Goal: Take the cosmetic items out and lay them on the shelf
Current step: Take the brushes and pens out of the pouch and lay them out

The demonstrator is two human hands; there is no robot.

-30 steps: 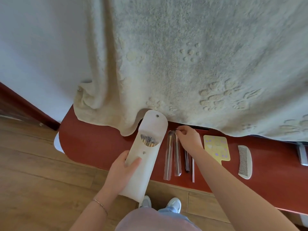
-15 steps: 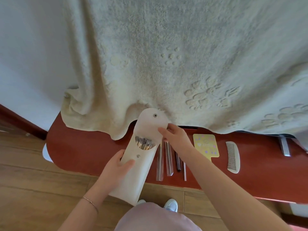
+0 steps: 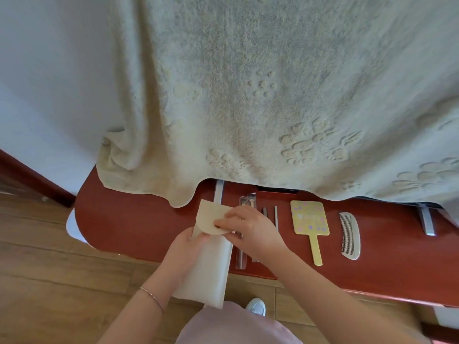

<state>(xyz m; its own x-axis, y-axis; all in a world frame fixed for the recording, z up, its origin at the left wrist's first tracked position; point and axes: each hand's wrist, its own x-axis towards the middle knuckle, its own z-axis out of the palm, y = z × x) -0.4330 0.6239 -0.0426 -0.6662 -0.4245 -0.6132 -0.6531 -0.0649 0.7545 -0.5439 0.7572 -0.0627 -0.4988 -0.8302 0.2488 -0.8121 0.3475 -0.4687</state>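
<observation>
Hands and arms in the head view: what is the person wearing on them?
Both forearms are bare, with no sleeves in view. The left hand has a thin metal bracelet round the wrist. The right hand shows no ring, watch or glove. The fingernails look short and plain, though the picture is too soft to be sure.

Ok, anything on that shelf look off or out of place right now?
One thing: the cream towel droops onto the red shelf, its hem lying just behind the pouch both hands hold. The mirror, comb and wrapped tools lie in a neat row.
</observation>
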